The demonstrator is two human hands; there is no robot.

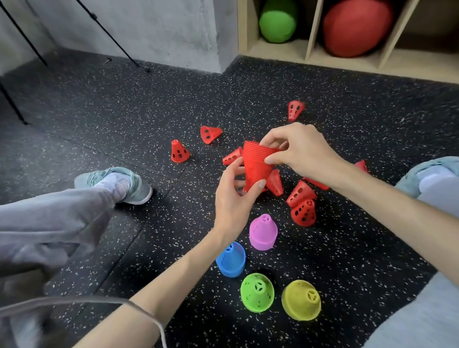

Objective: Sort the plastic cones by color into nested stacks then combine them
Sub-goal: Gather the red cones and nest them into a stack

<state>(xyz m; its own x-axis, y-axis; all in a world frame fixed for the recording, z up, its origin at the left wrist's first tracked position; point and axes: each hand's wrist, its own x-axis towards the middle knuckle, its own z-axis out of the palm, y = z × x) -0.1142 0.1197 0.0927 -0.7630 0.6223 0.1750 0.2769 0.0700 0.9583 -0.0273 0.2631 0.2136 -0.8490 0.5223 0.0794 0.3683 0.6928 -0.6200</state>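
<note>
A nested stack of red cones (255, 167) is held upside down above the floor, wide rims up. My left hand (233, 197) grips its narrow lower end. My right hand (300, 150) pinches the rim at the top. Several loose red cones lie around it: one upright (179, 151), one on its side (209, 134), one farther back (295, 109), and a cluster (302, 205) to the right below my right arm. Nearer me stand a pink stack (263, 232), a blue stack (231, 259), a green stack (257, 292) and a yellow stack (301, 300).
I sit on a black speckled rubber floor (132, 117) with legs spread, a shoe (119, 184) at the left and another foot (436, 174) at the right. A wooden shelf (315, 56) holds a green ball and a red ball. Tripod legs (15, 108) stand back left.
</note>
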